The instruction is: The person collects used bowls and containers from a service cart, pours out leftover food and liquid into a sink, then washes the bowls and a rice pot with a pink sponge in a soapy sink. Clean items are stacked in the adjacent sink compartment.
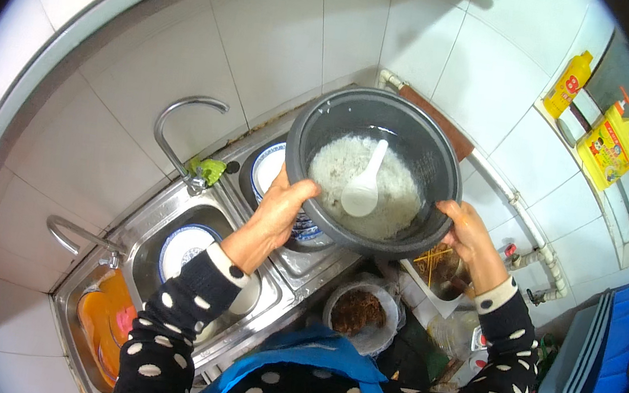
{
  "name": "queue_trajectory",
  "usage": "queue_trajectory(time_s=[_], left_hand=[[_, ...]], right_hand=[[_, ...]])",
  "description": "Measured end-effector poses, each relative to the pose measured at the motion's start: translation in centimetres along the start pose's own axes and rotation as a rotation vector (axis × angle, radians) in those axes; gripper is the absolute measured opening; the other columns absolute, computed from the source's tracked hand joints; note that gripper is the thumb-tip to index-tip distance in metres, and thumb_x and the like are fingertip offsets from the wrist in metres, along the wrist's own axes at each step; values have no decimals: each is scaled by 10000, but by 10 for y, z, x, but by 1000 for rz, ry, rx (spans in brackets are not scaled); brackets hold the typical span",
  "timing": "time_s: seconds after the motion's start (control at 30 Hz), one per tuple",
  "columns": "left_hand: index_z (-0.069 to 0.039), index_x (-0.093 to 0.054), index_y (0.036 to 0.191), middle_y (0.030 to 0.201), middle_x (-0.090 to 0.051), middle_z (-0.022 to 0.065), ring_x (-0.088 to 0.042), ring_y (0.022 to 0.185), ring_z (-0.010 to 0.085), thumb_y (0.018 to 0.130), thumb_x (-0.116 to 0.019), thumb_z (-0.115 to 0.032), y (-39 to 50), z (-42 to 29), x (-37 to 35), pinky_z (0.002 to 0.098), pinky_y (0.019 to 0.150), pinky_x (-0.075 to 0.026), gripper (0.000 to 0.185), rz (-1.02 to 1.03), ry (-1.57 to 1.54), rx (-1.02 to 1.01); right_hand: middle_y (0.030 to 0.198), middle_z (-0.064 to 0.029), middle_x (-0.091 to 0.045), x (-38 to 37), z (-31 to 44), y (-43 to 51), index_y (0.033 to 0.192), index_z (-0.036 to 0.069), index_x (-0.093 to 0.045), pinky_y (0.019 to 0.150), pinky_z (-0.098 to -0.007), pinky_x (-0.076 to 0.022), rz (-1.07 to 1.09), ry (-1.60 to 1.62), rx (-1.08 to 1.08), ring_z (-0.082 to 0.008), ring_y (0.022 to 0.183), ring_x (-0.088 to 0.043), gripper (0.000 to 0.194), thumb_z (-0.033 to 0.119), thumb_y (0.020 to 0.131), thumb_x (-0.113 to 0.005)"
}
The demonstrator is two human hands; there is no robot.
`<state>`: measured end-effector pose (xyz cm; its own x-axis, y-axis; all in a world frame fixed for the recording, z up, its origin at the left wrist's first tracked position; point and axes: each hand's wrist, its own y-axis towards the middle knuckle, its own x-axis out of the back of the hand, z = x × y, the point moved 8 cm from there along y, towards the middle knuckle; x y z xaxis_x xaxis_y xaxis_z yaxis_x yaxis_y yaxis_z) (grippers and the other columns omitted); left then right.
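Between my hands I hold a large dark rice cooker pot (449, 154) by its thick rim. My left hand (281, 207) grips the rim at the lower left, thumb over the edge. On the right side, my right hand (466, 230) has its thumb on the rim and its fingers beneath. Cooked rice (333, 166) covers the pot's bottom, and liquid appears to lie around it. A white rice paddle (362, 190) rests on the rice, handle pointing up and away. Just past my left hand, blue-rimmed white plates (267, 170) stand in a sink basin, partly hidden by the pot.
The steel sink (271, 309) has two curved faucets (185, 101). Its middle basin holds a blue-rimmed plate (184, 248); orange items (99, 317) fill the left one. Below stands a lined bin (389, 329) with brown waste. Yellow bottles (609, 144) stand on a ledge, blue trays (616, 357) at right.
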<state>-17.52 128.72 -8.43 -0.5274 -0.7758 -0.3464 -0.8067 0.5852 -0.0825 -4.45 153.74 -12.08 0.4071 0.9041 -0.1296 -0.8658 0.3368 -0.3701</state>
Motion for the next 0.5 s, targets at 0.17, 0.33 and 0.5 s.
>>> queue_trajectory(time_s=[0.17, 0.33, 0.5], left_hand=[[11, -282, 1310, 1183, -441, 124, -437, 1063, 221, 699, -520, -54, -22, -25, -20, 312, 891, -378, 659, -1, 88, -42], [-9, -208, 1331, 1182, -426, 121, -441, 1018, 210, 766, -522, -173, -46, -29, -35, 320, 832, -403, 667, 75, 87, 85], [-50, -167, 1372, 1289, -345, 159, -345, 1169, 262, 811, -519, -287, -69, -43, -44, 393, 963, -313, 704, 150, 99, -13]], right_hand=[[827, -89, -579, 17, 17, -32, 934, -29, -530, 730, -326, -470, -227, -45, 198, -178, 780, -560, 292, 247, 840, -545], [900, -74, -553, 23, 30, -51, 965, 4, -526, 738, -309, -461, -179, 360, 370, -175, 816, -538, 278, 252, 841, -554], [957, -58, -551, 19, 40, -74, 1002, 51, -526, 781, -317, -453, -153, 385, 444, -177, 880, -527, 283, 278, 840, -572]])
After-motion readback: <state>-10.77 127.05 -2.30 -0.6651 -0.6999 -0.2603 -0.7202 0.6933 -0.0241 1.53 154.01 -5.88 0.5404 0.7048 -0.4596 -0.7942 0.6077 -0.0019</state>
